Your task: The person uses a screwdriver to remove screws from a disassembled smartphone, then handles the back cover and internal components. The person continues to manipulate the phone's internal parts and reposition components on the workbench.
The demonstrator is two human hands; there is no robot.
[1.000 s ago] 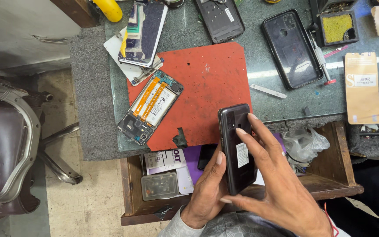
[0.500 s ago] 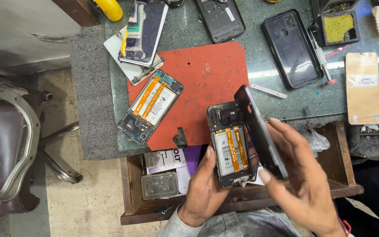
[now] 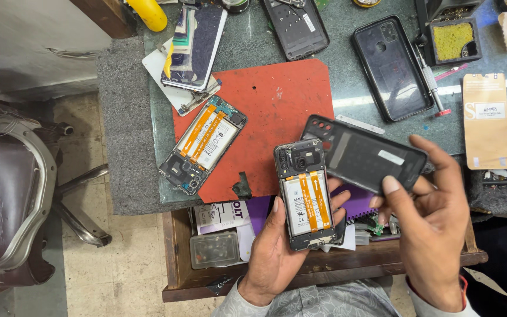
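Observation:
My left hand holds an opened phone upright over the open drawer, its white battery and orange ribbon cables facing me. My right hand grips the phone's black back cover, lifted clear and turned flat to the right of the phone. A second opened phone with orange cables lies at the left edge of the red work mat.
On the green bench lie a stack of phone parts, a dark back cover, a black phone case, a tan screen protector packet and a small parts tray. The wooden drawer holds boxes. A chair stands left.
The right hand has peeled the back cover off the phone and swung it away to the right, exposing the battery and cables. The left hand keeps holding the phone.

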